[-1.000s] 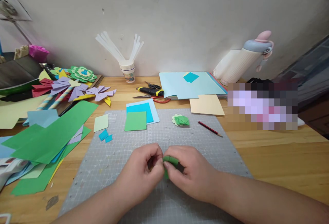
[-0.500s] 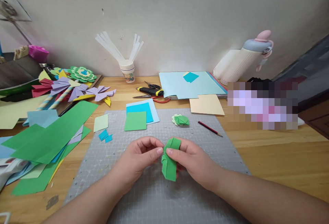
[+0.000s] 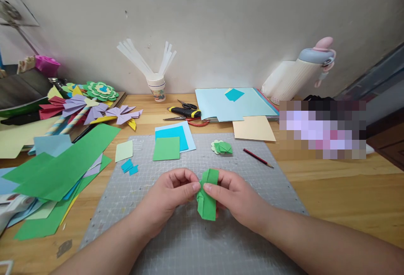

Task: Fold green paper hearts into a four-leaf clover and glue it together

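Above the grey cutting mat (image 3: 151, 241) I hold a piece of folded green paper (image 3: 208, 203), upright and creased, with small folds along its left edge. My right hand (image 3: 235, 188) is closed on it, thumb on the front face and fingers behind. At its left edge my left hand (image 3: 178, 188) pinches the paper between thumb and index finger. Beyond my hands lie a small green folded paper piece with a pale scalloped edge (image 3: 221, 147) and a stack of square papers (image 3: 166, 148). A pencil (image 3: 258, 158) lies to the right.
Green paper sheets (image 3: 67, 165) and paper flowers (image 3: 102, 91) crowd the left side. Scissors (image 3: 187, 105), a yellow-black cutter (image 3: 184, 112) and a paper cup with white strips (image 3: 156, 87) stand or lie at the back. Farther right, a bottle (image 3: 303, 70) leans by the wall.
The folded green paper has turned slightly and shifted a little left in my fingers. Both hands keep nearly the same grip and place.
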`<state>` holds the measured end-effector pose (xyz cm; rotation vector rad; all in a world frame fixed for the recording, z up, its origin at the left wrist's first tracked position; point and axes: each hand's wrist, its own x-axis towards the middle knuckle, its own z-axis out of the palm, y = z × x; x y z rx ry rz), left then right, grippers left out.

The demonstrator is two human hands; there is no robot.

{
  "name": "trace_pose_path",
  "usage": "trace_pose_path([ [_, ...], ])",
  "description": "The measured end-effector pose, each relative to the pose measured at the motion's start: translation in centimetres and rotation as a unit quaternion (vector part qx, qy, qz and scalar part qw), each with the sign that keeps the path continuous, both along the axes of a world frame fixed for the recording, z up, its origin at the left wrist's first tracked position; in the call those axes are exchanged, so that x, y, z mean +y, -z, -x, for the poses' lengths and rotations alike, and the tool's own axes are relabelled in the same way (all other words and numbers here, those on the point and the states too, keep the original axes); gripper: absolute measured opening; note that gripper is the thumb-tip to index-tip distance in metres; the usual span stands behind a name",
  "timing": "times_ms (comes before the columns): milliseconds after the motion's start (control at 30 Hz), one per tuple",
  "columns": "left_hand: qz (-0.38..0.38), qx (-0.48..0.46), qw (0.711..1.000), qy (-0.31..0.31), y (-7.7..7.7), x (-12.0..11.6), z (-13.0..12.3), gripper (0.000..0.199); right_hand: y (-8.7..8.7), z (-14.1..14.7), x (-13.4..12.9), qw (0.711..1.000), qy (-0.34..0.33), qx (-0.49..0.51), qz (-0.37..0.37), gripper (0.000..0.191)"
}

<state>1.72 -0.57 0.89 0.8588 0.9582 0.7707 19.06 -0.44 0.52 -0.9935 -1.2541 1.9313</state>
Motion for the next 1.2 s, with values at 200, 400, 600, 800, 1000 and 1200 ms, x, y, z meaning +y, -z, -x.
trace_pose_path([
  [200,0.018,-0.002,1.0,0.009,0.23,0.03,0.26,0.024,0.09,-0.18,0.05,0.999,0.019,-0.026,-0.023,0.025],
  [400,0.016,0.0,1.0,0.023,0.24,0.01,0.29,0.021,0.19,-0.12,-0.16,0.998,0.011,-0.042,-0.046,0.024],
  [600,0.018,0.012,0.999,0.03,-0.15,0.09,0.22,0.021,0.08,-0.11,-0.21,0.998,0.009,-0.049,-0.045,0.024],
  [800,0.008,0.015,0.999,0.037,-0.03,0.01,0.19,0.018,0.08,-0.09,-0.19,0.998,-0.001,-0.036,-0.049,0.019],
  [1000,-0.011,0.04,0.999,0.033,0.03,-0.03,0.08,0.018,0.09,-0.06,-0.24,0.998,-0.012,-0.035,-0.044,0.018],
  [1200,-0.03,0.052,0.998,0.029,-0.29,0.02,-0.03,0.021,-0.15,0.09,-0.09,0.999,-0.018,-0.034,-0.037,0.02],
])
